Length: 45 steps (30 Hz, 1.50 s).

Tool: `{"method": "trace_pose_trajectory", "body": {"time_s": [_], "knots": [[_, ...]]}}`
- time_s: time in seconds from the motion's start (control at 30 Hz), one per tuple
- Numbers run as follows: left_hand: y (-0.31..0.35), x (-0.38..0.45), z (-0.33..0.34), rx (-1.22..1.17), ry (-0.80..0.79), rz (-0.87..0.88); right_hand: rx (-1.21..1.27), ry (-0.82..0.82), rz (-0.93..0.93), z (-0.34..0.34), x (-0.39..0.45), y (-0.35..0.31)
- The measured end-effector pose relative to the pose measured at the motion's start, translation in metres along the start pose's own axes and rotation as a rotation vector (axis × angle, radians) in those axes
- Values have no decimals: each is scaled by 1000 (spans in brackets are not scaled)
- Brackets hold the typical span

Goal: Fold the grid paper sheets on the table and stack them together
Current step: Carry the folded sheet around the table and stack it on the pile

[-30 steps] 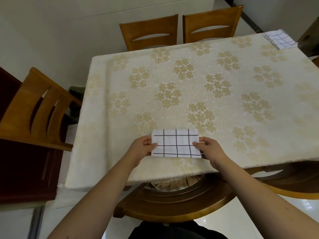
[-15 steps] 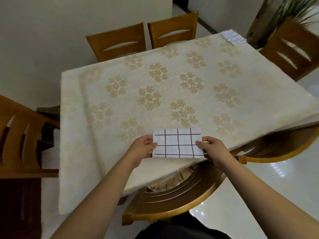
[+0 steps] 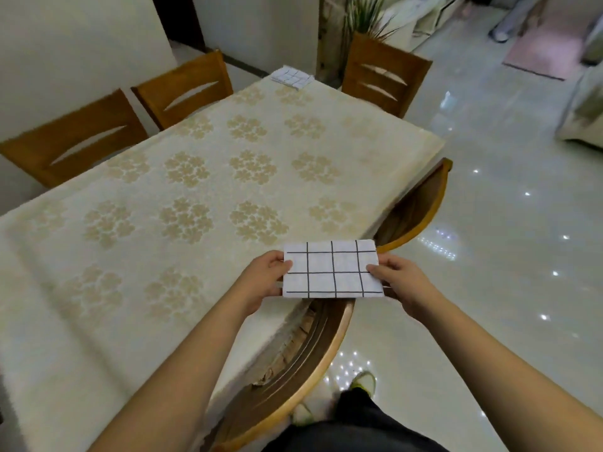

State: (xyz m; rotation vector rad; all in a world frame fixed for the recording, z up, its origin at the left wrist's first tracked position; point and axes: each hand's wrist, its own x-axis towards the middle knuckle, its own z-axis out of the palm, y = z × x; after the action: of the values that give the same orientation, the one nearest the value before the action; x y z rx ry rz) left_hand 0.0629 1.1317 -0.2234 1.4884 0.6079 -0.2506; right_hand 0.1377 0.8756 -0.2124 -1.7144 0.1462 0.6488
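1. Over the near right corner of the counter (image 3: 107, 308), under its cream flowered cloth, I hold the folded sheet (image 3: 331, 269) in the air; part of it hangs past the counter's edge, above the floor (image 3: 509, 256). If I lose it here, I judge it falls to the tiles or onto the chair (image 3: 329, 337) tucked below, not back onto the cloth.
2. At the far corner of the counter lies the stack of folded sheets (image 3: 293, 76), well apart from me. It sits right at the edge. A careless set-down there could push the pile off, or leave my sheet askew on top.
3. Between me and that stack stand the chairs along the right side. My feet are close to the near one, so I could knock it while my eyes are on the paper.
4. My left hand (image 3: 261, 282) has its grip pinching the sheet's left edge, thumb on top. My right hand (image 3: 401, 283) pinches the right edge the same way. If I pull them apart too hard, the paper may tear or the fold may open; if I push them together, it buckles.
5. The fold itself looks loose along the near edge, though I cannot tell how many layers it has, so an inner layer could slip out.
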Motion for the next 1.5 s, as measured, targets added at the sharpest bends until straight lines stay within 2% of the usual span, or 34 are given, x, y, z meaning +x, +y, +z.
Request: {"method": "trace_pose_trajectory", "body": {"time_s": [0.3,0.6,0.93,1.23,1.5], "knots": [[22,13,112,121,-262,26,168,194,27,-107,-44,37],[33,25,262,279,-441,26,297,337,58,-237,-78,82],[49,30,390,347,-444,48,420,377,92,-347,-95,101],[64,50,431,343,-416,25,435,362,92,-390,-76,98],[83,104,455,336,-418,38,401,376,95,-416,-23,86]]}}
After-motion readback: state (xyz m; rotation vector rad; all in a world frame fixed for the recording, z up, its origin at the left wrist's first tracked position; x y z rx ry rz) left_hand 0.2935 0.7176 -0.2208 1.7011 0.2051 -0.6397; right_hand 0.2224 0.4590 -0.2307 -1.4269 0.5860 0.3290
